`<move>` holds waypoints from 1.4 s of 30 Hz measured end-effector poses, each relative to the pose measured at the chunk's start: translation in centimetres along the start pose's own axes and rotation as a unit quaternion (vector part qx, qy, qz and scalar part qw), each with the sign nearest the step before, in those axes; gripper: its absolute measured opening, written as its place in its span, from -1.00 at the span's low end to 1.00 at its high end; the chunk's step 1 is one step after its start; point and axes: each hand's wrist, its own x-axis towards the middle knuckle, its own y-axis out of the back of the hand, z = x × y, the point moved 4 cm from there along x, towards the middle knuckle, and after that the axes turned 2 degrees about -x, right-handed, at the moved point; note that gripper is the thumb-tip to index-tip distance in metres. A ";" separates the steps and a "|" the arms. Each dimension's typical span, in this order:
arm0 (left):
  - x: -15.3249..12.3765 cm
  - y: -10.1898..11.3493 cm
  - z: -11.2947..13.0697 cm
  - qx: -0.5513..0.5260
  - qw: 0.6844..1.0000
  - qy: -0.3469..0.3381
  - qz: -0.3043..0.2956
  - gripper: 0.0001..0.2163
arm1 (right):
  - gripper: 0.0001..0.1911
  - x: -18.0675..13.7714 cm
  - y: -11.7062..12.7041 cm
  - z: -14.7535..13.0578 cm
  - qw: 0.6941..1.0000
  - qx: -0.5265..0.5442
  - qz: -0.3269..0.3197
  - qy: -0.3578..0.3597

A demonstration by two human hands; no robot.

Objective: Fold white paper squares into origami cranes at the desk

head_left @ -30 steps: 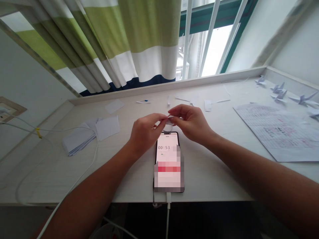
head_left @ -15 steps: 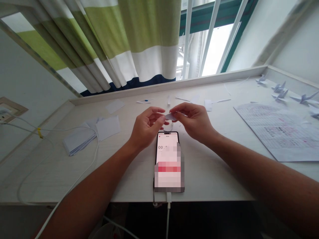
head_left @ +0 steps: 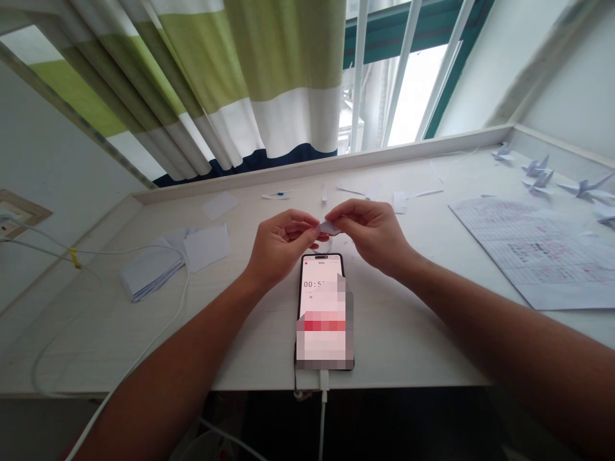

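Observation:
My left hand (head_left: 281, 246) and my right hand (head_left: 372, 234) meet above the middle of the white table (head_left: 413, 333). Both pinch a small folded piece of white paper (head_left: 329, 226) between thumb and fingertips, held just above the table. Directly below the hands lies a phone (head_left: 323, 310) with a timer on its screen and a white cable plugged in at its near end.
A stack of white paper squares (head_left: 166, 262) lies at the left beside a white cable (head_left: 158, 333). A printed sheet (head_left: 533, 250) covers the right side, with several folded paper cranes (head_left: 541, 179) behind it. Paper scraps (head_left: 398, 200) lie near the window ledge and curtain (head_left: 230, 83).
The hands drew slightly apart, then closed in again on the folded paper. The fingers have shifted their pinch along it. The phone and papers have not moved.

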 end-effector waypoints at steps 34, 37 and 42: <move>-0.1 0.0 -1.5 -0.012 0.994 0.095 -0.048 -0.67 | -0.86 0.0 -0.1 0.0 0.999 0.031 -0.031 -0.007; -0.2 0.0 -1.5 0.004 0.996 0.075 -0.044 -0.68 | -0.88 0.1 0.1 0.0 0.999 0.019 -0.032 -0.002; -0.2 0.2 -0.8 0.068 0.997 0.025 -0.032 -0.72 | -0.88 0.3 0.4 -0.2 0.998 -0.036 -0.044 0.009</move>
